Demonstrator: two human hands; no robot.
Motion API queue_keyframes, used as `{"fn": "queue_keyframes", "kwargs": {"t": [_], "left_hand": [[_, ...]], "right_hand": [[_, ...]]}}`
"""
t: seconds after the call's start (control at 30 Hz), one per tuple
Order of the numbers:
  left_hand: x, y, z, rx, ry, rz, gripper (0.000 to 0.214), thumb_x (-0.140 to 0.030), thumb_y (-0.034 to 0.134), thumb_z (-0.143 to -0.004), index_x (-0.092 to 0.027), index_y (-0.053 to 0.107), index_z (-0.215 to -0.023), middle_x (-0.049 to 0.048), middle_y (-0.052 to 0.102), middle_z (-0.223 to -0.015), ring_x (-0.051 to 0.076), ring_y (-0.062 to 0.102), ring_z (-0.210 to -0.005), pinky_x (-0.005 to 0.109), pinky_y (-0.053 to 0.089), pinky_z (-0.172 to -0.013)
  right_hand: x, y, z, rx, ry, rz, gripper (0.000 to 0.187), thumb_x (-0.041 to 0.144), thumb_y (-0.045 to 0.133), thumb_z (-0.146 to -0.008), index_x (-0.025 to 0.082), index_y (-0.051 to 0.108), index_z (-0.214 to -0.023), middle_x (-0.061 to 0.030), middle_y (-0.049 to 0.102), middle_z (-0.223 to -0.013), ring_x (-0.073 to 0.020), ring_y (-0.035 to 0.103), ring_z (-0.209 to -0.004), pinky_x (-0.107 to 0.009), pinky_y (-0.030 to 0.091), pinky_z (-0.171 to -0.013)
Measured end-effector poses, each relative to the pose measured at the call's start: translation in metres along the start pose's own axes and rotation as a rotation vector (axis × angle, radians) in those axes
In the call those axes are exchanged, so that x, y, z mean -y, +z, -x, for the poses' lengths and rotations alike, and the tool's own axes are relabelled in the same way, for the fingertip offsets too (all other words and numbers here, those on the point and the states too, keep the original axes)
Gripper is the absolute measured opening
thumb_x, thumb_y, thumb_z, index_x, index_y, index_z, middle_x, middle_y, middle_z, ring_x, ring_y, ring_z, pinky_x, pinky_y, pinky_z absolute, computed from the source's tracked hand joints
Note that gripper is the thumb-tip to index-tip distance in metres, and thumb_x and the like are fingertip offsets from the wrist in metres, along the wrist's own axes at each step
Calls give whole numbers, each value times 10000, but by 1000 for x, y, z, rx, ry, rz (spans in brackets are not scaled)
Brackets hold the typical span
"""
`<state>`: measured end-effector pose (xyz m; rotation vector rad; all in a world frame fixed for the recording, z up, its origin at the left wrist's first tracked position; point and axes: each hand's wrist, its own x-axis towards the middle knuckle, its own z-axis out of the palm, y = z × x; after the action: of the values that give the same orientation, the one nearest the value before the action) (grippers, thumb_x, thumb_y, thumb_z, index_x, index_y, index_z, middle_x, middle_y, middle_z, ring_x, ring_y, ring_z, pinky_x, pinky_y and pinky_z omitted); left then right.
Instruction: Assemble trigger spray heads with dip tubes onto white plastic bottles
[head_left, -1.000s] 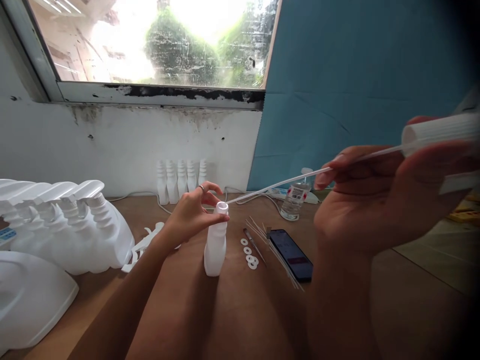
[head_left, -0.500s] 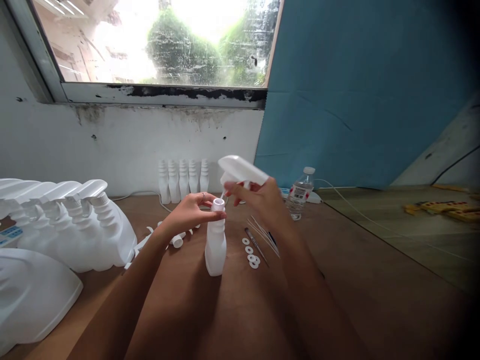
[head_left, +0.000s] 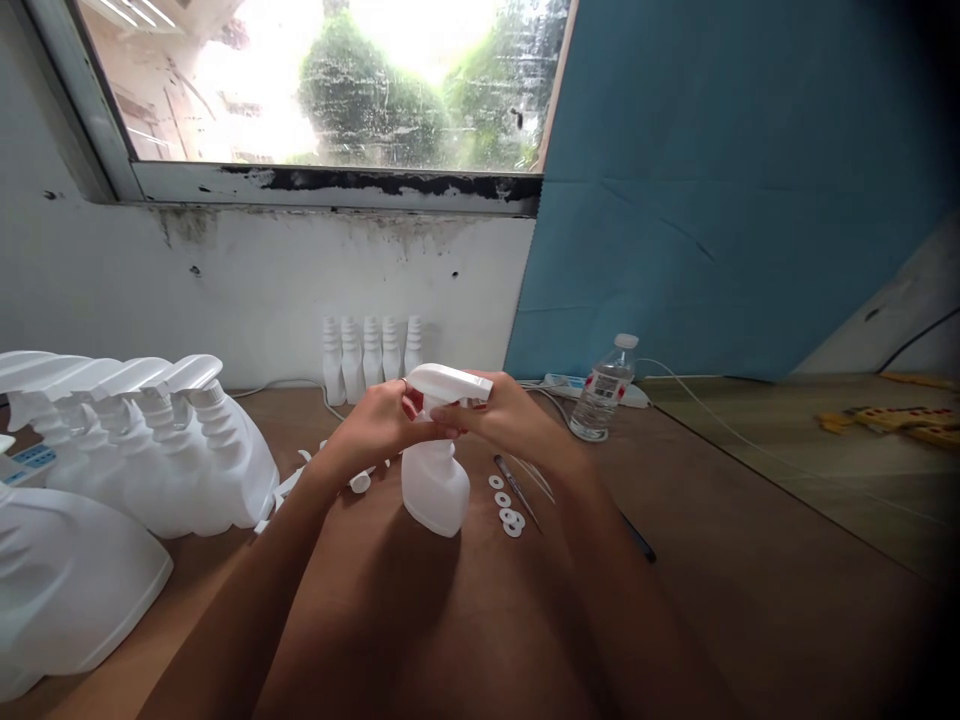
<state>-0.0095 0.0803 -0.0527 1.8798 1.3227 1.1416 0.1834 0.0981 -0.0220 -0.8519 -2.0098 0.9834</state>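
Note:
A white plastic spray bottle (head_left: 436, 490) stands upright on the brown table in front of me. Its white trigger sprayer head (head_left: 450, 382) sits on the neck, nozzle end to the right. My left hand (head_left: 381, 418) is closed around the bottle's neck from the left. From the right, my right hand (head_left: 504, 412) grips the sprayer head near its trigger and collar. The fingers of both hands hide most of the joint between head and neck.
White washers (head_left: 502, 499), a tweezers-like tool (head_left: 516, 490) and thin tubes lie right of the bottle. Finished-looking spray bottles (head_left: 217, 470) crowd the left. Several headless bottles (head_left: 371, 360) line the wall. A water bottle (head_left: 601, 392) stands at the back right beside a power strip (head_left: 637, 393).
My right hand has lowered the sprayer head onto the bottle's neck, its tube no longer visible. The bottle has turned to show its broad side. My left hand still holds the neck.

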Motion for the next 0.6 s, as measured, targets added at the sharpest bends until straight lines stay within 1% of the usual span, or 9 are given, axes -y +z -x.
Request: {"fn": "queue_keyframes", "kwargs": {"t": [0.07, 0.13, 0.17, 0.23, 0.33, 0.4, 0.47, 0.53, 0.6], "left_hand": [[-2, -8, 1, 44, 70, 56, 578, -490, 885, -670, -219, 600, -1095, 50, 577, -969, 265, 582, -799, 261, 483, -539], [-6, -15, 2, 68, 194, 118, 669, -418, 835, -753, -261, 489, -1303, 59, 527, -1148, 279, 554, -974, 290, 523, -705], [-9, -18, 3, 68, 257, 144, 669, -392, 799, -796, -263, 449, -1351, 65, 502, -1197, 284, 526, -1040, 309, 520, -777], [-13, -21, 4, 39, 355, 176, 530, -361, 715, -881, -231, 484, -1340, 78, 497, -1214, 288, 492, -1098, 341, 497, -867], [-15, -19, 3, -13, 402, 195, 321, -360, 658, -938, -187, 607, -1204, 87, 543, -1149, 296, 509, -1071, 370, 496, -883], [-14, -16, 2, -33, 395, 230, 290, -366, 672, -934, -168, 639, -1143, 93, 562, -1106, 303, 535, -1026, 383, 514, -863], [-13, -15, 2, -55, 385, 269, 297, -360, 700, -911, -160, 650, -1124, 94, 573, -1060, 296, 566, -956, 368, 546, -807], [-14, -14, 2, -97, 379, 281, 296, -343, 726, -877, -161, 667, -1103, 87, 571, -1009, 273, 590, -861, 340, 568, -744], [-15, -14, 2, -153, 360, 280, 280, -336, 737, -851, -166, 689, -1068, 77, 552, -946, 258, 592, -797, 316, 579, -678]], "right_hand": [[-2, -1, -2, 26, 4, -54, 167, 298, 691, -716, 142, 661, -766, 9, 588, -649, -121, 521, -609, -245, 408, -554], [-4, -1, -4, 68, 17, -124, 198, 315, 706, -712, 139, 681, -797, -3, 607, -660, -130, 543, -620, -251, 432, -559], [-4, -1, -4, 88, 23, -154, 215, 325, 715, -708, 139, 688, -812, -9, 618, -673, -135, 554, -628, -256, 444, -563], [-3, -1, -4, 105, 22, -191, 225, 334, 730, -701, 142, 693, -813, -16, 632, -698, -139, 568, -644, -263, 461, -583], [-5, -2, -4, 102, 20, -178, 203, 326, 750, -696, 149, 675, -760, 2, 618, -686, -123, 555, -634, -251, 443, -589], [-9, -1, -6, 105, 22, -189, 200, 317, 761, -694, 159, 674, -781, 7, 620, -695, -124, 556, -642, -248, 438, -592], [-17, 1, -9, 114, 4, -267, 221, 302, 769, -694, 174, 685, -853, -4, 653, -760, -143, 591, -705, -268, 468, -652], [-27, 8, -16, 144, -31, -406, 264, 295, 771, -699, 182, 687, -923, -25, 686, -836, -168, 630, -794, -303, 490, -750], [-40, 20, -23, 182, -59, -575, 305, 325, 766, -709, 176, 679, -960, -51, 701, -870, -195, 653, -834, -330, 499, -785]]}}
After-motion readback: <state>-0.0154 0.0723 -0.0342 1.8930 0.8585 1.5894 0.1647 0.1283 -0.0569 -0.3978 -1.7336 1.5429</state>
